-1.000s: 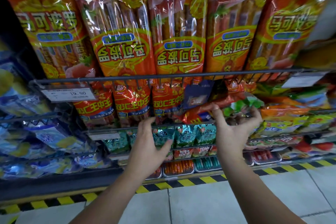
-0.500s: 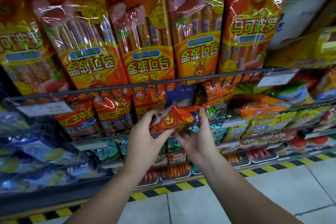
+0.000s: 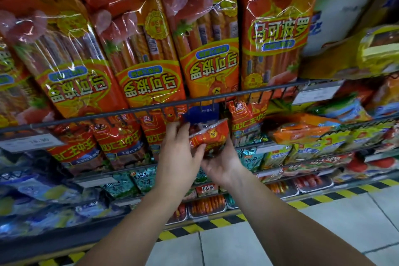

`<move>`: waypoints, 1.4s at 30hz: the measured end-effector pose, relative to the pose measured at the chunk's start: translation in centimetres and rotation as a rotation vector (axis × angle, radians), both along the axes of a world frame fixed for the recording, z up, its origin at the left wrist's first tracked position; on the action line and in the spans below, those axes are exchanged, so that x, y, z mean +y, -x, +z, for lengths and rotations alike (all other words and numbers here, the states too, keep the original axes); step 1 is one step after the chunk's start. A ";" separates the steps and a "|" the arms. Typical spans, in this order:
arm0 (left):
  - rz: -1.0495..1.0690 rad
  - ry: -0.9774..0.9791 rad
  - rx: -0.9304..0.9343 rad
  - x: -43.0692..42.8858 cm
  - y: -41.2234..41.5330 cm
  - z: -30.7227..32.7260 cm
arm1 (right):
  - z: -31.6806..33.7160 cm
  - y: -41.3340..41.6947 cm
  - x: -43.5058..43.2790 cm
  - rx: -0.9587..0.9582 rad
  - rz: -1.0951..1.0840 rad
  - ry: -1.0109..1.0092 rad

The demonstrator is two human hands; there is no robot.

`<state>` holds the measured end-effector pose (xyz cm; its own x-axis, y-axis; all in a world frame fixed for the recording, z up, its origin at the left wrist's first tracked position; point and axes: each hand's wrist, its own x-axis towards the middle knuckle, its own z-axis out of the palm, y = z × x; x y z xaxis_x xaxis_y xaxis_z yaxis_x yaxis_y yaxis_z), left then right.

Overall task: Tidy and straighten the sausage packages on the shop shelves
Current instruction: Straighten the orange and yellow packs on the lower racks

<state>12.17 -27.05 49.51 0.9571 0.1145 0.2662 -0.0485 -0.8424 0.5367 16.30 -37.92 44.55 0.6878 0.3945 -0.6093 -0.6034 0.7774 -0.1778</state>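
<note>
Since 0.5 s ago the small red pkt (image 3: 210, 134) has gone from lying crosswise between the hands to more upright & tucked closer to the second shelf; both hands have closed in on it, and the view has shifted so the shelves sit further left.

Left hand (image 3: 179, 153) is clamped on the pkt's left edge, thumb on the lower front, fingers (image 3: 176, 129) behind the top. Right hand (image 3: 223, 162) cups it from below & right, palm up, fingers wrapped on the bottom end. Pkt is tilted, top leaning right, held just in front of a gap in the second-shelf row, w/ a blue pkt (image 3: 201, 112) right behind it.

Left of the gap: three red pkts (image 3: 121, 138) standing in a row behind the wire rail (image 3: 133, 112), text upside down. Right of the gap: another red pkt (image 3: 246, 119), then an orange pkt (image 3: 302, 127) lying flat & sticking out.

Top shelf: long sausage pkts (image 3: 149, 58) side by side, most upside down; the far-right one (image 3: 278, 28) is right way up. Price tag (image 3: 32, 141) on the rail at left, blurred. Lower shelves hold green pkts (image 3: 133, 181) & trays (image 3: 207, 205), near the yellow-black floor strip (image 3: 216, 222).
</note>
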 end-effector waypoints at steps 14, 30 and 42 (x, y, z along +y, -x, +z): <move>0.182 0.232 -0.017 -0.4 -4.7 -2.3 | -0.6 -1.2 -1.3 -0.128 0.091 0.624; 0.138 0.441 0.243 -1.1 -6.2 -6.4 | -3.9 -1.5 -3.0 -0.936 0.266 1.699; 0.308 0.172 0.160 -1.4 -6.3 -6.4 | -3.9 -1.7 -3.8 -1.043 0.364 1.679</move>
